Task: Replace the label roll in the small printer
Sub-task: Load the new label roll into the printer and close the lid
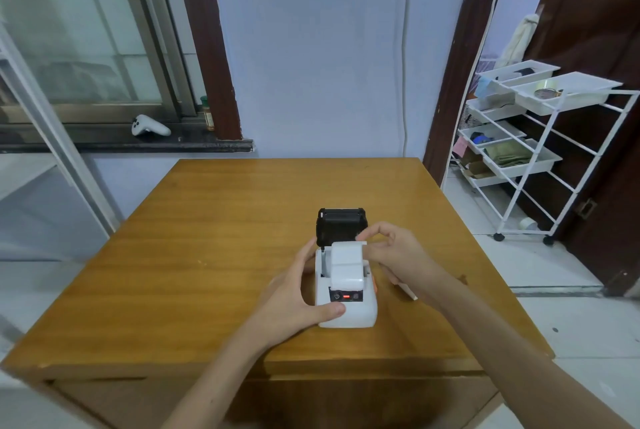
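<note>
Left hand (294,293) grip clasping printer (346,304), right hand (391,252) pinching label roll (346,262) paper, lid (341,226) open

You face a pale blue wall (311,47) behind a square wooden table (214,220). To your left sits a sliding window (83,33) with a dark sill (194,144) — to your right, a white wire cart (540,137) beside a dark wooden door (595,30), on a light tiled floor (554,266).

table (207,255): glossy grained wood | printer (349,316): smooth matt white plastic | lid (341,224): black plastic
</note>
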The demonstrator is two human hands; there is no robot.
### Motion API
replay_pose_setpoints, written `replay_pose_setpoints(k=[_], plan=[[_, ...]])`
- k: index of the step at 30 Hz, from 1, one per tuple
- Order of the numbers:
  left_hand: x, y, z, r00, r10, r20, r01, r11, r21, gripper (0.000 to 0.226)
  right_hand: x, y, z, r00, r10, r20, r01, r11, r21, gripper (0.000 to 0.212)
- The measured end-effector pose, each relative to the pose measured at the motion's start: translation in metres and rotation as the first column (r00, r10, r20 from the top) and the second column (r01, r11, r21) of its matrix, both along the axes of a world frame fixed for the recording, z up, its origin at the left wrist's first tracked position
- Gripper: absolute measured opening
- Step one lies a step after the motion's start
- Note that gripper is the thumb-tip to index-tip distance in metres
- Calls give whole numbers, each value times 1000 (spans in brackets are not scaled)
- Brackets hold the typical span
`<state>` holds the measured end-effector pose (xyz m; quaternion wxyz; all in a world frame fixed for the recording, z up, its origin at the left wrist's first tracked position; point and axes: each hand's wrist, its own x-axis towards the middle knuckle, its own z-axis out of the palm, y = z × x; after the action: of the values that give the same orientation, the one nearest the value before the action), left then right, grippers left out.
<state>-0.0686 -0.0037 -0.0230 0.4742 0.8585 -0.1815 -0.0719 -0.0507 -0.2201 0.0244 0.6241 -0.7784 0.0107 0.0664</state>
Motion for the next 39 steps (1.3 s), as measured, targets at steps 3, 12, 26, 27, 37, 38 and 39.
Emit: replay_pose_setpoints(k=[3, 12, 26, 27, 37, 38, 39], plan=[[0, 1, 0, 1000, 1, 4, -1, 1000, 1, 108, 3, 3, 0, 1000, 18, -18, -17, 999, 32, 21], [1, 1, -2, 1000, -6, 12, 6, 1000, -13, 105, 1, -2, -3, 996, 69, -49, -65, 995, 69, 37], [1, 0, -3, 1000, -3, 4, 3, 1000, 11, 110, 7, -5, -5, 996, 56, -69, -39, 975, 220, 12], [1, 0, -3, 1000, -1, 10, 1, 1000, 18, 108, 8, -6, -7, 995, 55, -78, -35, 971, 237, 11], [7, 3, -12, 996, -43, 83, 29, 986, 164, 72, 11, -12, -11, 984, 89, -157, -32, 942, 333, 13], [7, 4, -12, 995, -46, 88, 30, 984, 178, 70, 12, -12, -12, 983, 91, -162, -31, 941, 338, 14], [7, 4, -12, 995, -47, 90, 30, 982, 189, 70, 13, -12, -12, 982, 88, -169, -25, 938, 346, 14]])
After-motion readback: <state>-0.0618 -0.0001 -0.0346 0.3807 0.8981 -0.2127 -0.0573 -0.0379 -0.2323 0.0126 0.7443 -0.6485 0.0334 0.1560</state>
